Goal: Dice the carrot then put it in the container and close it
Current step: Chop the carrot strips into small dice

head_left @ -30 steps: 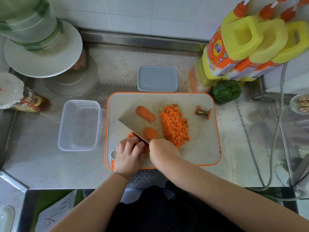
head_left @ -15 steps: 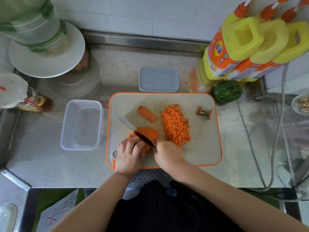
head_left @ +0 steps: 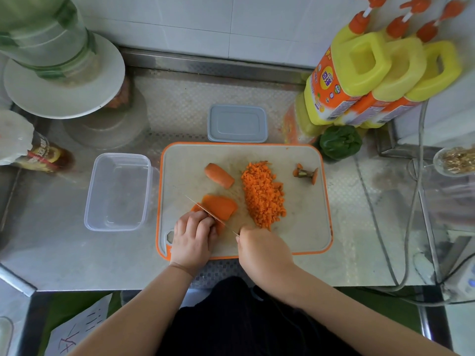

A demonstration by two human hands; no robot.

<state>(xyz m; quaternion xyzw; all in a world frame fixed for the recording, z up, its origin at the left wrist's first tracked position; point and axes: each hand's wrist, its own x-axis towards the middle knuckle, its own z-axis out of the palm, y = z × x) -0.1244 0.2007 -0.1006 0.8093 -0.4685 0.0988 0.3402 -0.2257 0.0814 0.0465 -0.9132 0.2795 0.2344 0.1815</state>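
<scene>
Under our curled left hand (head_left: 194, 237) fingers sits the carrot piece (head_left: 220, 206), pinned to the cutting board (head_left: 305, 222); our right hand (head_left: 259, 249) grips the knife (head_left: 205, 210) just beside them, blade edge down in the carrot.

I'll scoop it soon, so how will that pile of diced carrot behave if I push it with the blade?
The diced carrot pile is loose small cubes, so it will probably spread rather than slide whole. Cubes at the edges may scatter across the cutting board.

One head-worn wide-angle camera looks steeply down and forward from close above the table (head_left: 359, 240), cutting board (head_left: 303, 227) centred, tiled wall (head_left: 231, 21) along the top edge.
</scene>
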